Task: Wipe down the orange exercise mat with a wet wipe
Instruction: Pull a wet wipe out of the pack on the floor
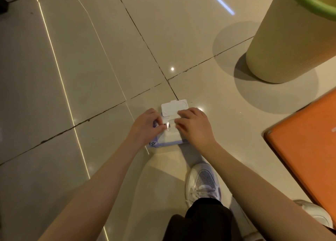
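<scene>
Both hands reach out past a white shoe (203, 180) to a wipe pack (171, 138) lying flat on the tiled floor (91, 77). The shoe sits just on the near side of the pack, which suggests the person crouches close so that both hands can work on it.

On the pack's left half, the left hand (145, 125) pinches a small shiny seal (167, 126) between thumb and fingertip. It is probably peeling the seal back to free the opening. On the pack's right half, the right hand (193, 125) has its fingers bent, with the tips down on the top face beside the opening. This looks like bracing so the light pack does not lift with the seal. I cannot tell whether this hand also pinches anything. No wipe is out yet, so the wiping has not begun.

At the pack's far edge the white lid (174, 107) is flipped open and lies back, away from the person. That keeps it off the opening.

Well to the right of the pack, the orange mat (309, 141) lies flat on the floor. Only its corner and one edge show, and nothing touches it.

Beyond the pack and to its right stands a pale rolled mat (283, 41), upright on its end.
</scene>
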`<state>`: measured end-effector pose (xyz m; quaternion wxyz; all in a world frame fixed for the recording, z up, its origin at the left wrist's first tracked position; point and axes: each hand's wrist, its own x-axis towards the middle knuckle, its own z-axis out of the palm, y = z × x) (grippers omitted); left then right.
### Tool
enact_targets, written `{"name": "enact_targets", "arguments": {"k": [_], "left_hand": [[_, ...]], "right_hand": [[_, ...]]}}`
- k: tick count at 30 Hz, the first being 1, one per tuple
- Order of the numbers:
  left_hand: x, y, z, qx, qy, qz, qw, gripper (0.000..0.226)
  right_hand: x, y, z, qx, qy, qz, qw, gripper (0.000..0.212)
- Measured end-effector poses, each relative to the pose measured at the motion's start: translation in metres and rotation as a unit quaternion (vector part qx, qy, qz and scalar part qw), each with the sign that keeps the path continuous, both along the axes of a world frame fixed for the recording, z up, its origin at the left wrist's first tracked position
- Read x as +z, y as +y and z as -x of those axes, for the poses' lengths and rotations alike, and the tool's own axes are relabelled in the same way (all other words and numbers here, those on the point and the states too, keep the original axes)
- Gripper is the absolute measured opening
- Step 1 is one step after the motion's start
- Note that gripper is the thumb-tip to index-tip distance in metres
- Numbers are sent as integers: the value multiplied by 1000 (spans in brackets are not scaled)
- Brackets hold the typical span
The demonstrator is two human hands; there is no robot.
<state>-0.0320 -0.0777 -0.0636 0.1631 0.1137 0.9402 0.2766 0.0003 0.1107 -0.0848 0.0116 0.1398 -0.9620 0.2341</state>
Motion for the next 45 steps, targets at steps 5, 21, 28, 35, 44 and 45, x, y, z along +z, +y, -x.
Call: {"name": "enact_targets", "arguments": {"k": [5,21,28,35,44,45], "left_hand": [[-2,-1,-3,6,9,-9,1000,16],[1,8,-15,65,12,-42,997,8],[3,11,-19,73,16,-23,997,8],[3,14,-18,100,8,-19,995,15],[1,10,-20,83,16,-31,996,18],[2,11,-20,87,15,-37,995,17]], "right_hand": [[3,-5,10,-11,14,13,1000,9],[31,-5,-11,-128,-130,242,953,29],[18,-9,-5,-8,-72,-14,997,15],[39,-11,2,5,-89,-19,996,21],[64,17,-10,-161,-77,158,971,13],[69,19,-9,-167,-70,171,969,12]]}}
